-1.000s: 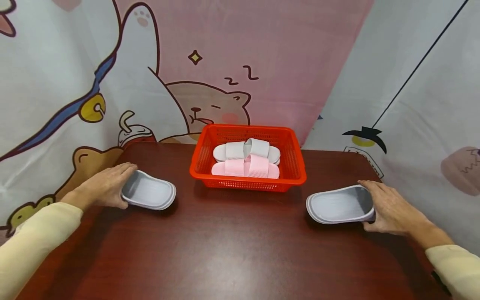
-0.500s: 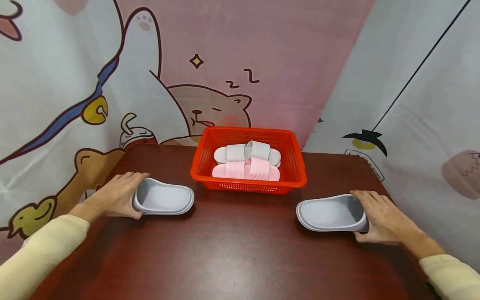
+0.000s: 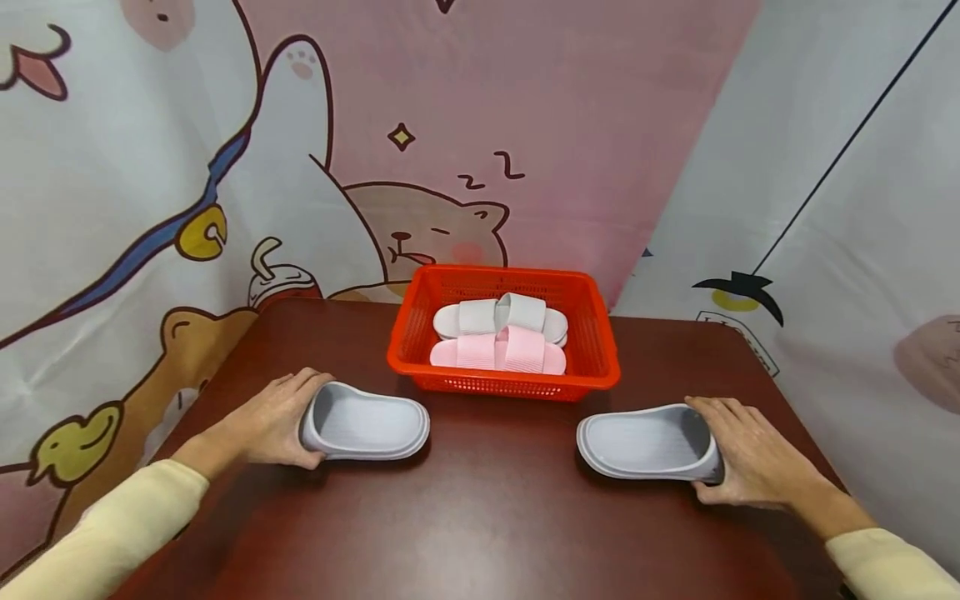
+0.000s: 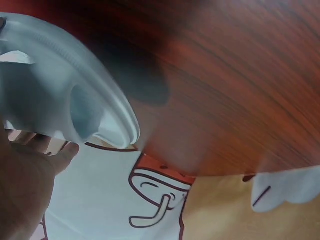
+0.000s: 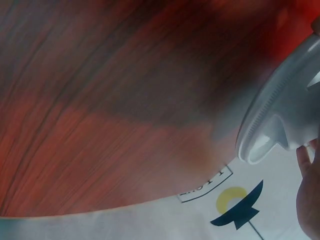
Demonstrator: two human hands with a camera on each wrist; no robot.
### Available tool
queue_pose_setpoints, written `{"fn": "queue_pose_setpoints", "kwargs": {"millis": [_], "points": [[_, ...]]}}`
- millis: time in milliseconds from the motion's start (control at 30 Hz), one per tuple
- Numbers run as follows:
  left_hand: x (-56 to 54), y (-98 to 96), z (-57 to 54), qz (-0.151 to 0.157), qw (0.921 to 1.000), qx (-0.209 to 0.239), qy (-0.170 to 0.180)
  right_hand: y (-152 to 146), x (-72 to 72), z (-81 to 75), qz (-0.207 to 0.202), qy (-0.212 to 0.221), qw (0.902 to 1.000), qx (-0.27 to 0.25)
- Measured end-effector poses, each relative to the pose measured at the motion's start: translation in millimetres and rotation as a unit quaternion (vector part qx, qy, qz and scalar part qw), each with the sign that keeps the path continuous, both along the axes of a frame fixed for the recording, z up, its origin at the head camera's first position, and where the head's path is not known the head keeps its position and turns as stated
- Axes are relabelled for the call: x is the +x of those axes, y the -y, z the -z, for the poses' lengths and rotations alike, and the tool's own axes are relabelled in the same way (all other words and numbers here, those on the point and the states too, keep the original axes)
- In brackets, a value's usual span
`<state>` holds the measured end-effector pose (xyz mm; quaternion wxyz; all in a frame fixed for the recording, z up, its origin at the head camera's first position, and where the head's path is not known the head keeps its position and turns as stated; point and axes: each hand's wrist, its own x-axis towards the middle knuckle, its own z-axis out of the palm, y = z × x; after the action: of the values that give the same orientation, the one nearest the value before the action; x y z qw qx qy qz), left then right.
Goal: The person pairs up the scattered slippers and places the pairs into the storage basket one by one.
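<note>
A grey slipper [image 3: 371, 423] is gripped at its toe end by my left hand [image 3: 279, 421], thumb on the near side and fingers on the far side. Its heel points inward. On the other side, my right hand [image 3: 753, 457] grips the matching grey slipper [image 3: 637, 443] the same way, heel also inward. Both look held low over the brown table [image 3: 480, 492], with shadows under them. Each wrist view shows part of its slipper, the left one [image 4: 45, 85] and the right one [image 5: 290, 110], beside some fingers.
A red plastic basket [image 3: 504, 383] stands at the table's back middle, between and beyond the hands. Inside lie a white pair of slippers [image 3: 477, 317] and a pink pair of slippers [image 3: 476, 352]. Printed cloth [image 3: 585, 125] hangs behind and along the sides.
Both hands have come inward with their grey slippers, the left one farther, so the slippers are closer together. The head view has tilted slightly up. The basket stays in place.
</note>
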<state>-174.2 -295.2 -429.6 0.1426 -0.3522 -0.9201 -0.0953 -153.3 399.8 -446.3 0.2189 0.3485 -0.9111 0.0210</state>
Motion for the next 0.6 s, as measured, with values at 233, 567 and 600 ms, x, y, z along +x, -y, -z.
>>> {"fn": "queue_pose_setpoints", "kwargs": {"millis": [233, 567, 600], "points": [[7.0, -16.6, 5.5, -0.006, 1.0, 0.005, 0.003, 15, 4.3, 4.2, -0.011, 0.011, 0.9997, -0.019], [12.7, -43.2, 5.1, -0.021, 0.9992, 0.008, 0.032, 31, 9.2, 2.1, -0.007, 0.017, 0.9995, -0.027], [12.4, -46.3, 5.7, -0.022, 0.9992, 0.009, 0.034, 33, 9.4, 1.7, -0.006, 0.018, 0.9994, -0.028]]}}
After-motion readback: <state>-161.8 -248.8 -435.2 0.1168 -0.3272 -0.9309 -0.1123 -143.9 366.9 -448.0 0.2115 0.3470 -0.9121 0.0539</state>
